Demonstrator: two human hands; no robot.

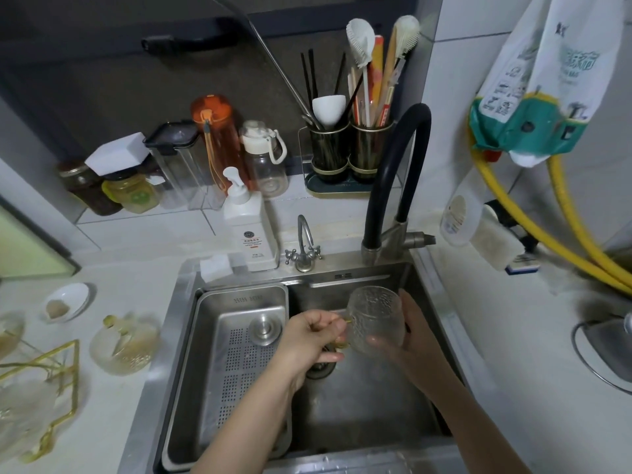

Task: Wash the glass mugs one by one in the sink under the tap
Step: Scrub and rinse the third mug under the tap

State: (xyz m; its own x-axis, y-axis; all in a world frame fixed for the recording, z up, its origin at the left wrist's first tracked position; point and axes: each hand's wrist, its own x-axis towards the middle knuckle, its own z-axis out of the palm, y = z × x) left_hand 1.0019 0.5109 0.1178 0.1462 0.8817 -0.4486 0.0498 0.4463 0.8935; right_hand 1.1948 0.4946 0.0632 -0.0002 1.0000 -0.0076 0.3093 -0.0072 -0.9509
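A textured glass mug (pixel 374 316) with a gold handle hangs over the steel sink (pixel 376 415), below the black flexible tap (pixel 396 172). My left hand (pixel 307 336) pinches the handle on the mug's left side. My right hand (pixel 415 333) cups the mug's right side and bottom, fingers showing through the glass. I cannot tell whether water runs from the tap. On the counter at the left stand a glass teapot (pixel 124 343) and more glass mugs (pixel 13 412) around a gold wire rack (pixel 51 371).
A perforated steel drain tray (pixel 239 354) fills the sink's left half, a plug lying in it. A soap pump bottle (pixel 248 227), a small tap (pixel 303 248), bottles, jars and utensil holders (pixel 345 152) line the back. Yellow hoses (pixel 554 230) hang on the right.
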